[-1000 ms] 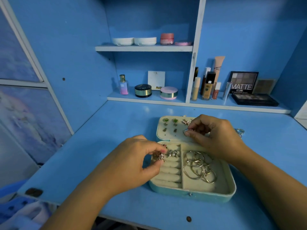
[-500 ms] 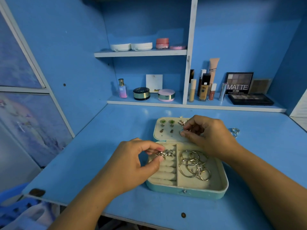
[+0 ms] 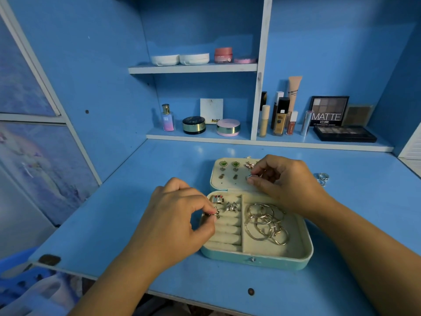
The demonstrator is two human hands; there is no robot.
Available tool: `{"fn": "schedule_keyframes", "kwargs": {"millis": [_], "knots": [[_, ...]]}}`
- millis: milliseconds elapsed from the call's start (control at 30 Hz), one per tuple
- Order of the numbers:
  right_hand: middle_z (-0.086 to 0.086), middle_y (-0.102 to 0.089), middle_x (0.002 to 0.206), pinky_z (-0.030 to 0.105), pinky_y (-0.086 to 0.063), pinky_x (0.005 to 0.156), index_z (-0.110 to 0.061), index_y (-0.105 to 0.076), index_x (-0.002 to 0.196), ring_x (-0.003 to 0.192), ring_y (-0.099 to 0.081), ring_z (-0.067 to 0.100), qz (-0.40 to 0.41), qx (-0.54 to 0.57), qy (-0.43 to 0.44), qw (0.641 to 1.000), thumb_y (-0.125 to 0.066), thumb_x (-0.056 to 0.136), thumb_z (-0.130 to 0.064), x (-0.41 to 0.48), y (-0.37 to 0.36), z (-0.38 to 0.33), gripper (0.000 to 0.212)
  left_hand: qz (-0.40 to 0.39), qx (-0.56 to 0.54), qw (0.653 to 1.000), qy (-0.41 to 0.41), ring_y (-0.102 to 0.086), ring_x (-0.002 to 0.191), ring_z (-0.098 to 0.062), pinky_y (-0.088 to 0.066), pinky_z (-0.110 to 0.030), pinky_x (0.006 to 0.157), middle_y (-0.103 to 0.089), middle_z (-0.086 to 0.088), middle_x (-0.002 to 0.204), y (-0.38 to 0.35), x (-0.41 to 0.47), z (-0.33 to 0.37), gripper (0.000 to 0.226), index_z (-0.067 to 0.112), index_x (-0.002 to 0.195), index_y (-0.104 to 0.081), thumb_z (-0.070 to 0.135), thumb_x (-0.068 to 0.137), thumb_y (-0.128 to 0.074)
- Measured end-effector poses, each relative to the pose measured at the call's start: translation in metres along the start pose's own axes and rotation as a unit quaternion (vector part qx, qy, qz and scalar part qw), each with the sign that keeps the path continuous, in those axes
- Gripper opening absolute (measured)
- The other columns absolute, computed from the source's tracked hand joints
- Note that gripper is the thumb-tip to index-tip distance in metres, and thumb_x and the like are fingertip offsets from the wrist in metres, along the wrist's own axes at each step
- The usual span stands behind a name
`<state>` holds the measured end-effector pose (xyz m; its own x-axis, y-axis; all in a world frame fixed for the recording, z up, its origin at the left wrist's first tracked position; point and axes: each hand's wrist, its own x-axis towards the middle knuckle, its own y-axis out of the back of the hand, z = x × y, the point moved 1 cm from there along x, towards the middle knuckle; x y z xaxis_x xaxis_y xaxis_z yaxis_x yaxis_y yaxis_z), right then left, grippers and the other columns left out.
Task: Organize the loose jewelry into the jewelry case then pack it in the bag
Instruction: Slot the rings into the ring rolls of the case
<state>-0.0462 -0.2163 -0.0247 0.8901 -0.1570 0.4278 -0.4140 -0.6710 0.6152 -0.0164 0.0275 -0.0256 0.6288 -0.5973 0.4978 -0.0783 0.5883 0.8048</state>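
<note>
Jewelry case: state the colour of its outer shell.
Pale teal jewelry case shell; head view shows it best.

the jewelry case (image 3: 257, 261) lies open on the desk (image 3: 145, 179), its lid (image 3: 227, 185) flat behind the tray (image 3: 296, 244). in the tray, ring rolls (image 3: 227, 233) sit left, hoops (image 3: 266, 222) right. earrings (image 3: 229, 164) sit in the lid. loose rings (image 3: 322, 177) lie right of the lid. cosmetics (image 3: 280, 119) stand on a shelf (image 3: 284, 142) behind.

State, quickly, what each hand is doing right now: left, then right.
Left hand: pinches a small silver ring over the jewelry case.
Right hand: pinches a small silver piece over the lid.
</note>
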Motion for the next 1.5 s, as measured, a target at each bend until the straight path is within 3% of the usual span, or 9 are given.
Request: {"fn": "schedule_keyframes", "kwargs": {"millis": [433, 567, 700, 833, 1067, 1200, 1267, 1367, 1500], "knots": [[-0.009, -0.062, 0.069, 0.009, -0.043, 0.058, -0.025, -0.068, 0.082, 0.066, -0.056, 0.002, -0.001, -0.008, 0.001, 1.0, -0.076, 0.079, -0.023, -0.001, 0.0, -0.001, 0.009, -0.04, 0.035, 0.999, -0.002, -0.046, 0.087, 0.0, -0.044, -0.033, 0.078, -0.063, 0.025, 0.072, 0.005, 0.003, 0.011, 0.009, 0.033, 0.077, -0.069, 0.036, 0.074, -0.061], [-0.008, -0.063, 0.071, 0.01, -0.044, 0.059, -0.024, -0.068, 0.084, 0.068, -0.056, 0.004, -0.006, -0.011, 0.002, 1.0, -0.076, 0.079, -0.024, 0.0, -0.001, -0.001, 0.009, -0.062, 0.016, 0.998, 0.008, -0.052, 0.091, 0.0, -0.048, -0.035, 0.08, -0.066, 0.026, 0.081, 0.006, 0.003, 0.008, 0.018, 0.036, 0.091, -0.073, 0.036, 0.081, -0.059], [-0.007, -0.063, 0.07, 0.011, -0.044, 0.058, -0.025, -0.068, 0.083, 0.067, -0.056, 0.006, -0.003, -0.006, -0.001, 1.0, -0.076, 0.079, -0.023, -0.001, 0.0, -0.001, 0.009, -0.093, -0.015, 0.995, 0.045, -0.049, 0.101, 0.002, -0.043, -0.026, 0.09, -0.066, 0.029, 0.098, 0.006, 0.005, 0.009, 0.019, 0.04, 0.104, -0.072, 0.046, 0.088, -0.063], [-0.008, -0.062, 0.067, 0.011, -0.044, 0.057, -0.026, -0.068, 0.081, 0.064, -0.055, 0.004, -0.003, 0.002, -0.008, 1.0, -0.076, 0.079, -0.023, -0.001, 0.0, -0.002, 0.009, -0.053, -0.007, 0.995, 0.084, -0.047, 0.094, 0.001, -0.038, -0.018, 0.083, -0.052, 0.03, 0.079, -0.002, 0.003, 0.015, 0.016, 0.039, 0.101, -0.072, 0.041, 0.086, -0.068], [-0.007, -0.063, 0.07, 0.011, -0.045, 0.057, -0.025, -0.068, 0.083, 0.067, -0.056, 0.006, -0.01, -0.004, -0.007, 1.0, -0.076, 0.079, -0.024, -0.001, 0.001, -0.003, 0.009, -0.082, -0.023, 0.994, 0.061, -0.052, 0.096, 0.006, -0.038, -0.01, 0.08, -0.062, 0.028, 0.09, 0.002, 0.007, 0.005, 0.014, 0.039, 0.096, -0.072, 0.044, 0.083, -0.071], [-0.008, -0.063, 0.071, 0.01, -0.045, 0.059, -0.024, -0.068, 0.085, 0.069, -0.057, 0.005, -0.016, -0.013, -0.003, 1.0, -0.075, 0.08, -0.024, -0.001, 0.001, -0.004, 0.008, -0.103, -0.072, 0.992, -0.012, -0.055, 0.102, 0.004, -0.042, -0.012, 0.086, -0.065, 0.026, 0.098, 0.001, 0.014, -0.009, 0.026, 0.038, 0.104, -0.071, 0.052, 0.083, -0.067], [-0.009, -0.063, 0.071, 0.012, -0.046, 0.059, -0.025, -0.068, 0.085, 0.069, -0.057, 0.005, -0.017, -0.02, 0.005, 1.0, -0.075, 0.08, -0.024, -0.001, 0.001, -0.005, 0.009, -0.058, -0.114, 0.992, -0.002, -0.056, 0.107, 0.004, -0.041, -0.006, 0.083, -0.063, 0.024, 0.109, 0.001, 0.014, -0.026, 0.037, 0.035, 0.113, -0.068, 0.056, 0.083, -0.061], [-0.012, -0.063, 0.073, 0.015, -0.048, 0.062, -0.025, -0.068, 0.085, 0.073, -0.058, 0.004, -0.013, -0.037, 0.019, 0.999, -0.075, 0.079, -0.025, -0.002, 0.002, -0.005, 0.009, -0.048, -0.05, 0.997, 0.044, -0.051, 0.113, 0.006, -0.035, 0.001, 0.077, -0.054, 0.023, 0.125, -0.003, 0.016, -0.057, 0.055, 0.034, 0.125, -0.06, 0.065, 0.081, -0.049], [-0.015, -0.061, 0.072, 0.011, -0.045, 0.061, -0.024, -0.069, 0.084, 0.073, -0.057, 0.005, -0.013, -0.047, 0.047, 0.998, -0.076, 0.079, -0.024, -0.003, 0.003, -0.012, 0.009, -0.101, 0.02, 0.991, 0.083, -0.048, 0.127, -0.006, -0.031, -0.016, 0.105, -0.051, 0.013, 0.139, -0.017, 0.017, -0.076, 0.072, 0.032, 0.13, -0.058, 0.071, 0.074, -0.037]]}}
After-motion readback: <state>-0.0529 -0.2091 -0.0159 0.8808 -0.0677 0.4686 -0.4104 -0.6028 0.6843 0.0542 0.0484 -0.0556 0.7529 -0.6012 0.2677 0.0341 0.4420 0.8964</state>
